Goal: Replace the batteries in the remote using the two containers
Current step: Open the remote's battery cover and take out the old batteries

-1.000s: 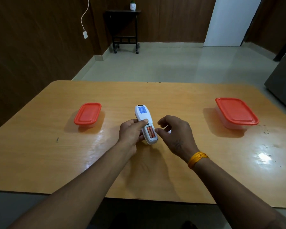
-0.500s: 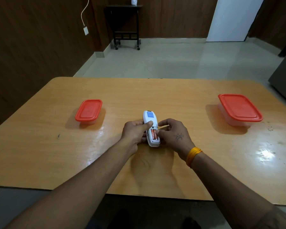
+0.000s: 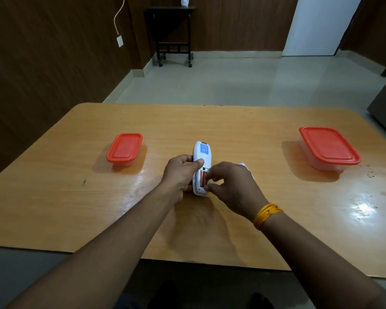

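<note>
Glossy orange-brown wooden table (image 3: 210,121), rounded corners. Directly on it: small red-lidded clear plastic container (image 3: 124,149) left, larger red-lidded clear plastic container (image 3: 329,147) right, well apart.

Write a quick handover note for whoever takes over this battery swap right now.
Left hand grips the white plastic remote, lying face down on the wooden table, battery bay open. Right hand pinches the orange batteries still in the bay. Small red-lidded container at left and large red-lidded container at right are both closed. Done: cover off. Left: pull the batteries, open the containers, swap, close up.
</note>
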Motion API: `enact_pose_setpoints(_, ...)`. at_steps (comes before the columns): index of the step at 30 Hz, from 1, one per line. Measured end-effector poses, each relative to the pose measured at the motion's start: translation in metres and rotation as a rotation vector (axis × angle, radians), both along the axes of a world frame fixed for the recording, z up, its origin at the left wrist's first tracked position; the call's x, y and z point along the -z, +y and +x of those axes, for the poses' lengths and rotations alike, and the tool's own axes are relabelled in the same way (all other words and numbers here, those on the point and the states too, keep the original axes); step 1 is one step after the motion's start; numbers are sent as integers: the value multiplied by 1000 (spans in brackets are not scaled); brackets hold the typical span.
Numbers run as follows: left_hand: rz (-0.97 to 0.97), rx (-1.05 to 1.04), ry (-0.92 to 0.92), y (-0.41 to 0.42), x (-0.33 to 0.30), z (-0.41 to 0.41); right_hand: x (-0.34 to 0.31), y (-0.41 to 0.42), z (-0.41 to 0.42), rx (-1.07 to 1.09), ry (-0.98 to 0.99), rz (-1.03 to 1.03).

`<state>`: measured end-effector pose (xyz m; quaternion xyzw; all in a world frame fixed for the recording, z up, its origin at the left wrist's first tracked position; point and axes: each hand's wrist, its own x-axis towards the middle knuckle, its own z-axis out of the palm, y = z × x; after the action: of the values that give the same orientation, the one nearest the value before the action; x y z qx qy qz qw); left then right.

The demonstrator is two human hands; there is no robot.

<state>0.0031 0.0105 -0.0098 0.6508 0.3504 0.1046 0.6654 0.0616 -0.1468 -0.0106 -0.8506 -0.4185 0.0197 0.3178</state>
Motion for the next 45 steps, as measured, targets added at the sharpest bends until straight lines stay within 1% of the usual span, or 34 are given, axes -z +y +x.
enact_pose_setpoints(3, 19, 17, -3, 0, -2, -1, 3, -2, 2, -105, -131, 9)
enact_pose_setpoints(5, 20, 24, 1, 0, -2, -2, 3, -4, 3, -135, -193, 16)
enact_pose_setpoints(9, 51, 40, 20, 0, 1, -2, 4, -4, 5, -183, -273, -13)
enact_pose_setpoints(14, 70, 54, 40, -2, 2, -2, 4, -4, 5, -237, -328, -66)
enact_pose_setpoints(18, 82, 51, 35, -2, 1, 0, 5, -6, 1, -225, -361, -18)
enact_pose_setpoints(25, -43, -16, 27, 0, -6, -3, 6, -9, 1, -266, -376, 59)
enact_pose_setpoints(28, -81, -21, 41, -1, -5, -6, 7, -7, -3, -275, -344, 73)
enact_pose_setpoints(32, -93, -9, 39, 1, -5, -9, 7, -2, 1, -177, -173, 152)
enact_pose_setpoints(35, -84, -5, 48, -1, -4, -10, 6, 1, 3, -51, -148, 203)
enact_pose_setpoints(37, -84, -16, 58, 0, -4, -10, 4, 2, 3, 47, -86, 289)
enact_pose_setpoints(38, -93, -27, 59, 0, -5, -10, 1, 2, 3, 103, -10, 339)
enact_pose_setpoints(39, -105, -38, 57, 0, -6, -10, -2, 2, 4, 160, 126, 387)
enact_pose_setpoints(42, -138, -43, 46, 0, -7, -10, -10, 6, 3, 294, 743, 531)
enact_pose_setpoints(43, -142, -36, 39, -1, -8, -10, -11, 7, 2, 327, 893, 543)
enact_pose_setpoints(44, -144, -30, 37, -2, -10, -11, -11, 8, 1, 353, 992, 532)
enact_pose_setpoints(45, -148, -28, 39, -4, -11, -11, -10, 9, 0, 374, 1049, 505)
